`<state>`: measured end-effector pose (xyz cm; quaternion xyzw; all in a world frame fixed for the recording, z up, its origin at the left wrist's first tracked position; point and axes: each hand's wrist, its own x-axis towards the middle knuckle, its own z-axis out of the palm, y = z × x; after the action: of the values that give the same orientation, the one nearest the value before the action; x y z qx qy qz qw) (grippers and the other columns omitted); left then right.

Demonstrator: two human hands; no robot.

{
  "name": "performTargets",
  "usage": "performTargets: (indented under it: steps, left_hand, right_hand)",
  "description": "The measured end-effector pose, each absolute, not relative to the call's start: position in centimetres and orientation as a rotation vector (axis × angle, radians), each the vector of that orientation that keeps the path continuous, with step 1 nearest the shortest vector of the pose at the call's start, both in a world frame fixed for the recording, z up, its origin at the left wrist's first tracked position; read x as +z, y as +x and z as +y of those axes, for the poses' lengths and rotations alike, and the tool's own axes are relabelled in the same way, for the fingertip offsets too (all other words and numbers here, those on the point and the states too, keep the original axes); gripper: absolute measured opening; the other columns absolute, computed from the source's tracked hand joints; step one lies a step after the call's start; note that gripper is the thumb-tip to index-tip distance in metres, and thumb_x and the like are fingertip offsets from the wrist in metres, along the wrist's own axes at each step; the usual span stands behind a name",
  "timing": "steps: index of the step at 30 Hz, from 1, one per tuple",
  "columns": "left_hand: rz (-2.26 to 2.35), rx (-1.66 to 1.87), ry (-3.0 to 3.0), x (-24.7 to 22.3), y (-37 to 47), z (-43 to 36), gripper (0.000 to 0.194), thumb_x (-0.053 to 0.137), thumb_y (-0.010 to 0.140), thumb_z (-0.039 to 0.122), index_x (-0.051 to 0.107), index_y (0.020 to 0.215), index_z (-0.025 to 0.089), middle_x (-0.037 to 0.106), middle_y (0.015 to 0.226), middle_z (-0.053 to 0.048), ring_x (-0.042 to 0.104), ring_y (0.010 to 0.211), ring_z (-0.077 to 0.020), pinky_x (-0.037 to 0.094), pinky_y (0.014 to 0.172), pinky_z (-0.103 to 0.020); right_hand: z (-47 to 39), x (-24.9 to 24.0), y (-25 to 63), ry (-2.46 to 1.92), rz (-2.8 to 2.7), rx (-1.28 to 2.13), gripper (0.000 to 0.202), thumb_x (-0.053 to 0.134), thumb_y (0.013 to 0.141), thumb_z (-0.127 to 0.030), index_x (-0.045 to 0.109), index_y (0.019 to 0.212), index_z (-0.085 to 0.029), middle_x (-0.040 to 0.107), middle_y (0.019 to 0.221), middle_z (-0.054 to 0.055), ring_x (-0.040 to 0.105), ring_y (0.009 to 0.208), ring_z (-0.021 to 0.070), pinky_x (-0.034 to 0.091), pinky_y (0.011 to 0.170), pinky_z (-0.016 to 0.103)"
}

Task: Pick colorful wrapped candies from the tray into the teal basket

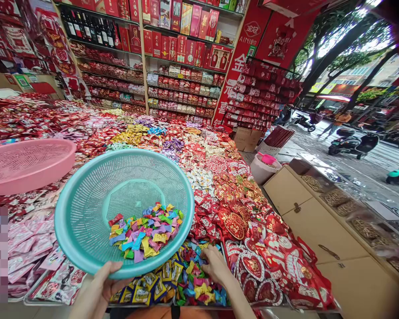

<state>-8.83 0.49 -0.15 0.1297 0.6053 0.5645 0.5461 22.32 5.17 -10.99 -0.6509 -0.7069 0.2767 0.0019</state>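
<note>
My left hand (103, 285) grips the near rim of a turquoise plastic basket (76, 199), thumb over the edge and fingers below. The basket tilts toward me. Colourful wrapped candies (146, 235) lie in its lower right part. My right hand (214, 265) reaches into a pile of similar bright wrapped candies (199, 285) at the table's front edge. Its fingers are curled down among the wrappers, and whatever they hold is hidden. Yellow-and-navy wrapped sweets (144, 290) lie between my hands, below the basket.
A pink basket (53, 161) sits on the left. Red packets (266, 248) with heart-shaped pieces lie at right. Beyond the table's right side stand a wooden cabinet (306, 221) and a white bucket (264, 170) with a pink scoop. Stocked shelves (186, 71) line the back.
</note>
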Motion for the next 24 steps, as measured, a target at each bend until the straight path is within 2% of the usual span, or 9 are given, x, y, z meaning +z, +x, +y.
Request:
performTargets:
  steps: [4, 9, 15, 20, 24]
  left_hand:
    - [1.441, 1.351, 0.277, -0.3, -8.7, 0.5, 0.018, 0.080, 0.056, 0.019, 0.067, 0.070, 0.016, 0.075, 0.088, -0.006, 0.070, 0.078, -0.0287, 0.061, 0.067, -0.040]
    - [1.438, 1.342, 0.261, -0.3, -8.8, 0.5, 0.020, 0.080, 0.055, 0.019, 0.067, 0.071, 0.015, 0.074, 0.085, -0.007, 0.070, 0.079, -0.0295, 0.060, 0.067, -0.040]
    - [1.431, 1.336, 0.317, 0.0, -8.9, 0.5, 0.019, 0.079, 0.060, 0.021, 0.067, 0.074, 0.016, 0.074, 0.087, -0.004, 0.069, 0.081, -0.0267, 0.060, 0.069, -0.038]
    - [1.431, 1.320, 0.302, -0.1, -8.8, 0.5, 0.019, 0.079, 0.058, 0.020, 0.068, 0.071, 0.015, 0.074, 0.083, -0.006, 0.070, 0.079, -0.0279, 0.060, 0.067, -0.037]
    - [1.432, 1.316, 0.292, -0.1, -8.5, 0.4, 0.015, 0.078, 0.059, 0.020, 0.068, 0.070, 0.015, 0.074, 0.082, -0.006, 0.069, 0.075, -0.0266, 0.060, 0.066, -0.036]
  right_hand:
    - [5.3, -11.3, 22.3, -2.039, -2.232, 0.842, 0.023, 0.058, 0.074, -0.014, 0.067, 0.095, -0.018, 0.063, 0.102, 0.007, 0.055, 0.099, 0.0237, 0.036, 0.077, 0.028]
    - [5.1, -11.7, 22.4, -1.975, -2.213, 0.791, 0.016, 0.056, 0.082, -0.018, 0.070, 0.091, -0.019, 0.064, 0.099, 0.007, 0.055, 0.098, 0.0238, 0.036, 0.079, 0.029]
    - [5.0, -11.9, 22.4, -1.938, -2.153, 0.714, 0.021, 0.050, 0.084, -0.012, 0.070, 0.085, -0.019, 0.064, 0.093, 0.007, 0.055, 0.092, 0.0220, 0.036, 0.079, 0.029]
    - [5.2, -10.2, 22.9, -1.875, -2.052, 0.713, 0.021, 0.050, 0.082, -0.012, 0.069, 0.081, -0.020, 0.065, 0.088, 0.005, 0.056, 0.089, 0.0212, 0.039, 0.076, 0.029]
    - [6.0, -7.4, 23.8, -1.742, -1.922, 0.733, 0.018, 0.050, 0.083, -0.019, 0.066, 0.076, -0.021, 0.063, 0.076, 0.003, 0.057, 0.077, 0.0193, 0.041, 0.069, 0.028]
